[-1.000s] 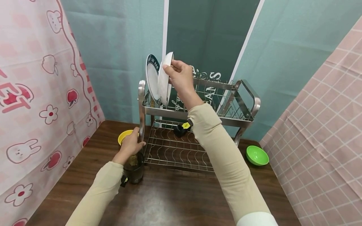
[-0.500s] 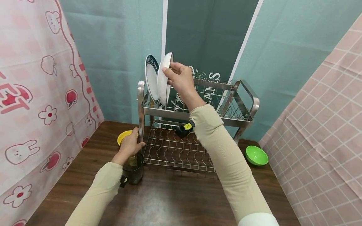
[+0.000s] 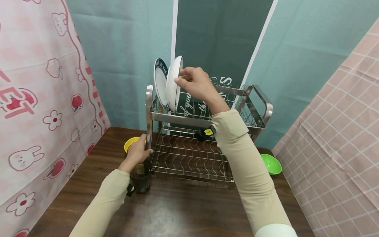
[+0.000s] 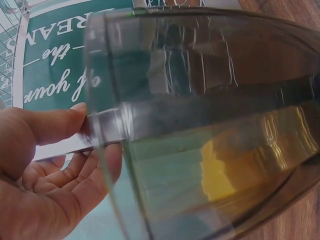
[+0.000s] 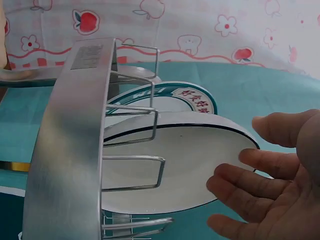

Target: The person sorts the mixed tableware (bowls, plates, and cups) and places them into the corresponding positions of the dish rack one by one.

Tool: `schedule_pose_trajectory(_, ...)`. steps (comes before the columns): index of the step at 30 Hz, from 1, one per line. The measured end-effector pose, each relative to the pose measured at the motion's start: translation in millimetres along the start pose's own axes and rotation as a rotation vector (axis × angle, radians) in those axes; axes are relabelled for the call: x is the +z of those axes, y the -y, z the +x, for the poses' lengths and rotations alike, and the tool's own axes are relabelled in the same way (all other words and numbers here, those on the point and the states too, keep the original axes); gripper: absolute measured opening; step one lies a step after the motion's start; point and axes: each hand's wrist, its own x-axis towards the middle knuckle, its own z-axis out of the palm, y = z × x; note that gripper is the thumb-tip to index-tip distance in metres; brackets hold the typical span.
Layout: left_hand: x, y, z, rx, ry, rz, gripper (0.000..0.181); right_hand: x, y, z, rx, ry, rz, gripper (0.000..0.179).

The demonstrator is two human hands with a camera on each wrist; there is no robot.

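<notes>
A white dish with a thin dark rim, shaped like a shallow bowl, stands on edge among the wires of the dish rack's upper tier. Behind it leans a plate with a dark green lettered border. My right hand is beside the white dish, thumb and fingers apart near its rim; the right wrist view shows the fingers spread before its hollow side. At the rack's left end, my left hand grips the metal leg, thumb on one side and fingers on the other.
A dark see-through glass vessel stands just below my left hand. Behind that hand sits a yellow bowl, partly covered. On the right, a green bowl is on the wooden table, partly behind my right sleeve. Curtains enclose three sides.
My right hand has let go of the white dish and drawn a little to the right and down. The dish stays upright in the rack. My left hand keeps its grip.
</notes>
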Motion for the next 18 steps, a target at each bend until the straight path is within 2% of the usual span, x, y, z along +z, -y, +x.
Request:
schedule_pose_trajectory(4,-0.3,-1.1,1.0,-0.025,0.011,0.006,0.047,-1.3,-2.1,-1.8,0.001,0.026,-0.013,0.035)
schedule_pose_trajectory(7,-0.5,-1.7,1.8,-0.03,0.012,0.008,0.048,-2.7,-5.5,-2.4,-0.011,0.049,-0.067,0.036)
schedule_pose_trajectory(14,1.4,-0.8,2.1,-0.015,0.014,0.004,0.047,-18.9,-12.6,-14.0,-0.094,0.236,-0.328,0.042)
schedule_pose_trajectory(18,1.2,-0.3,1.5,-0.013,0.016,-0.005,0.047,-26.6,-11.1,-20.2,-0.105,0.281,-0.413,0.042)
